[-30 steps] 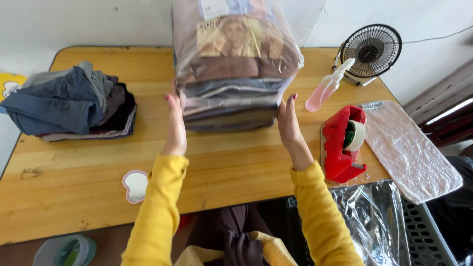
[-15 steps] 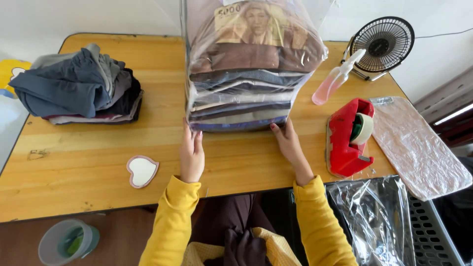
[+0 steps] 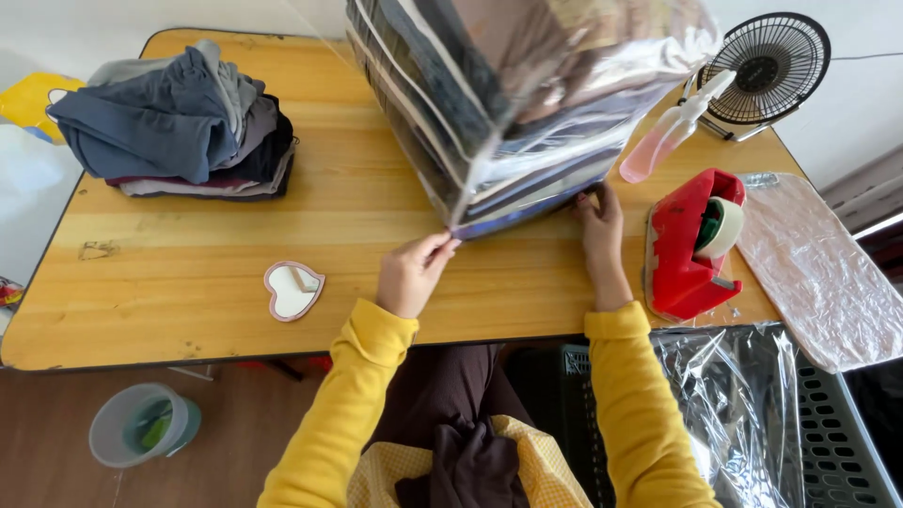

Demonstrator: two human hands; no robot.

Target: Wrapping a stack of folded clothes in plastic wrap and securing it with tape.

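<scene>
The bagged stack of folded clothes stands tilted at table centre. Left hand pinches its near corner; right hand presses its base (fingers flat). Another pile lies unbagged far left.

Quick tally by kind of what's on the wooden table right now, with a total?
Bagged stack of folded clothes, held by left hand and right hand: 1
Loose pile of folded clothes: 1
Red tape dispenser: 1
Pink spray bottle: 1
Small black fan: 1
Heart-shaped mirror: 1
Empty plastic bag: 1
Total: 7
</scene>
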